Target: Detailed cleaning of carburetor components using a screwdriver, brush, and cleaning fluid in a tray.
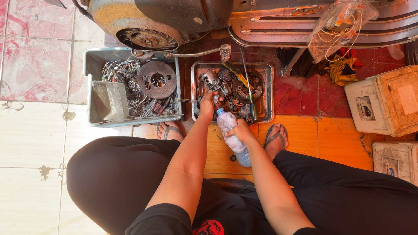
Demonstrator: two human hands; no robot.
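right hand (241, 132): fingers wrapped round a tipped plastic bottle (233, 138) | left hand (207, 104): fingers closed on a small metal part (216, 94) over the parts tray (266, 93)

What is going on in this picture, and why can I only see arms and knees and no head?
The camera sits on the person's head and looks straight down, so you see what they see: their own knees in black trousers, two feet in sandals, and two bare arms.

The person squats on a tiled floor in front of the underside of a scooter. The right hand holds a clear plastic bottle, tipped with its blue cap end toward a metal tray. The left hand reaches into that tray and touches small greasy engine parts; I cannot tell exactly which one.

Beside it is a grey tub full of wires, a round metal disc and a small metal box. On the right stand two worn white boxes. A clear bag of wires rests on the scooter.
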